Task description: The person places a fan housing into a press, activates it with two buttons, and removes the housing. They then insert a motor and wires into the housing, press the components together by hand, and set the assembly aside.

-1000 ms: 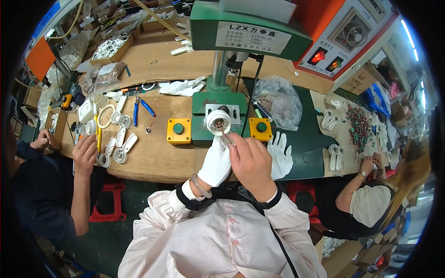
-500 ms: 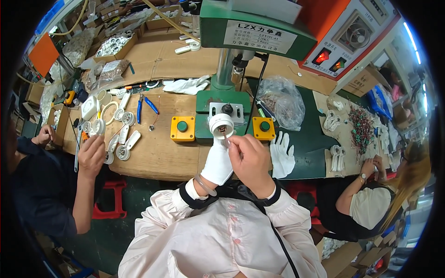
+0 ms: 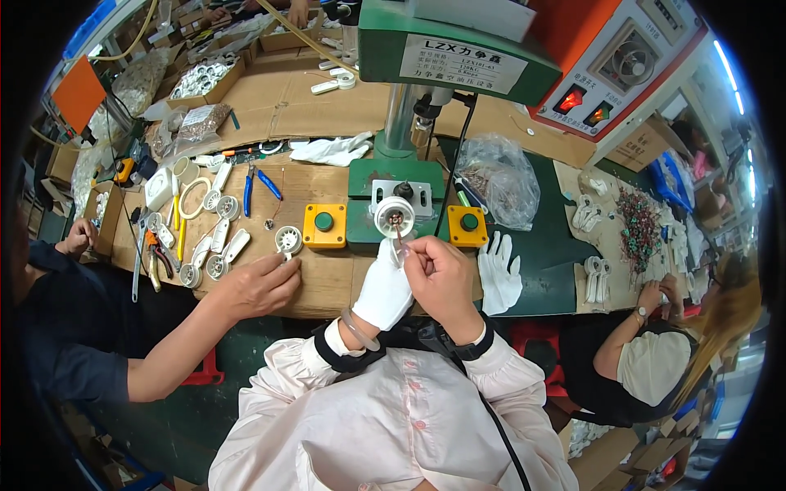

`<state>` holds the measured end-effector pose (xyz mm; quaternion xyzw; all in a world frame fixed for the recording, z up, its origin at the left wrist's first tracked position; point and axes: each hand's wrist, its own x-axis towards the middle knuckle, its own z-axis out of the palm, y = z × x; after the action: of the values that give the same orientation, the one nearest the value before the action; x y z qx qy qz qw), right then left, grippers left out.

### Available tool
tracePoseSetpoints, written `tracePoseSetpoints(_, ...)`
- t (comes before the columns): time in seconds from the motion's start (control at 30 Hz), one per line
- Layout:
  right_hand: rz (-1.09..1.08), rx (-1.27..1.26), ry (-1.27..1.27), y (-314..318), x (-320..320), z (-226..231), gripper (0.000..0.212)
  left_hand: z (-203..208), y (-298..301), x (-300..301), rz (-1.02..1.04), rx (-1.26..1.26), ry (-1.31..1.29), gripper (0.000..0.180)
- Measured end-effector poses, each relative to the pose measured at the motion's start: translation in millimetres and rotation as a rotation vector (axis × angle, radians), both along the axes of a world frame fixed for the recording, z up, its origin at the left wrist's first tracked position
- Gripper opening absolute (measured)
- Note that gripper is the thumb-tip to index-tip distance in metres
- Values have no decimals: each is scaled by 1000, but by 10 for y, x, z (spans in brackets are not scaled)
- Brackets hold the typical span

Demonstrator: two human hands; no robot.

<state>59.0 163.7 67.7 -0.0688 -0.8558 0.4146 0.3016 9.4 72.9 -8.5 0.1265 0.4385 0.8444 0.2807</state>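
Note:
My left hand (image 3: 383,290), in a white glove, is closed on a white round-headed housing (image 3: 382,221) like a small handheld fan's. The housing stands before the press base, its open cup facing up. Inside the cup is a small coppery part (image 3: 396,218), too small to make out clearly. Thin reddish wires (image 3: 399,232) run from it toward me. My bare right hand (image 3: 442,282) pinches these wires at the cup's near side, thumb against forefinger.
A green press (image 3: 356,209) stands ahead, between two yellow button boxes (image 3: 324,237) (image 3: 468,237). A white glove (image 3: 498,274) lies at right. At left, a co-worker's hand (image 3: 258,288) holds another white housing (image 3: 288,240), near blue-handled pliers (image 3: 248,192) and several more housings.
The co-worker's hand at left has moved right across the table edge with a white housing. My hands stay almost in place; the cup has tilted slightly, showing more of its inside.

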Motion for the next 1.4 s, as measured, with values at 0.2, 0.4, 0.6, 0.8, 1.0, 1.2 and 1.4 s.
tracePoseSetpoints(0.2,-2,173,14,84,-6,39,4,146,-33,50,62,-235,274,31)
tracePoseSetpoints(0.4,18,326,-4,118,13,76,6,109,-23,75,81,-302,320,32)
tracePoseSetpoints(0.6,15,383,-87,146,41,68,10,136,-28,60,99,-368,402,33)
tracePoseSetpoints(0.8,31,326,154,303,259,259,32,174,-401,-261,45,-416,455,35)
tracePoseSetpoints(1.0,-184,173,-25,978,758,-195,19,847,-674,-1347,79,-263,595,19)
tracePoseSetpoints(1.2,-287,142,-68,1313,930,-861,9,1057,-351,-2682,-198,-1171,440,13)
tracePoseSetpoints(1.4,-338,192,-94,1281,936,-953,8,1066,-19,-2903,23,-937,358,15)
